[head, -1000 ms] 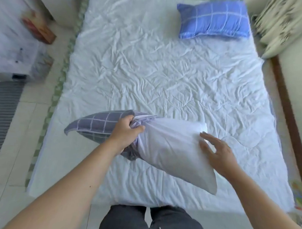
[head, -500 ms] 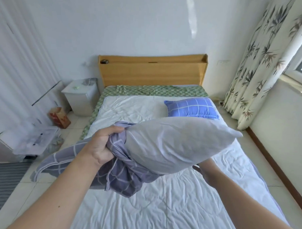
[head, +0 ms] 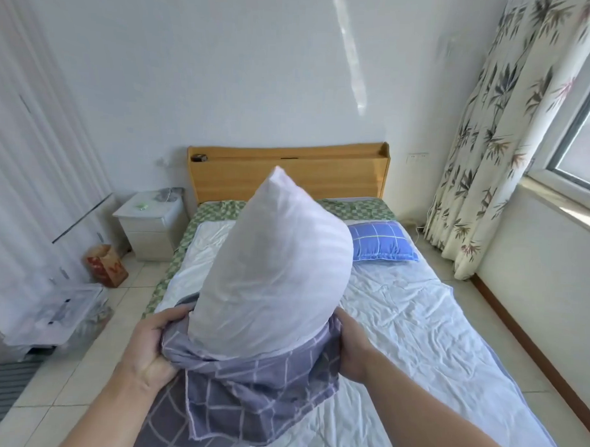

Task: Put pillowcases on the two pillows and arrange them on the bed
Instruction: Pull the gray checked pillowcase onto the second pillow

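Left hand: my left hand (head: pixel 148 348) grips the bunched rim of the grey checked pillowcase (head: pixel 247 395).
Pillow: the white pillow (head: pixel 275 272) stands upright over the bed's foot edge, its base inside the case.
Right hand: my right hand (head: pixel 351 350) clutches the case's opposite rim.
Bed: the blue-cased pillow (head: pixel 381 241) lies at the head-end right corner of the bed (head: pixel 417 328).

**Where things sit around our bed**

We hold the bare pillow (head: pixel 272 272) upright over the bed (head: pixel 400 327), its lower end inside the pillowcase (head: pixel 247 399), our left hand (head: pixel 148 348) and right hand (head: pixel 352 349) at either side. Behind it, right, the cased pillow (head: pixel 381 241) lies before the headboard (head: pixel 288 173). The nightstand (head: pixel 151 225) stands left of the bed, the curtain (head: pixel 510 147) right.
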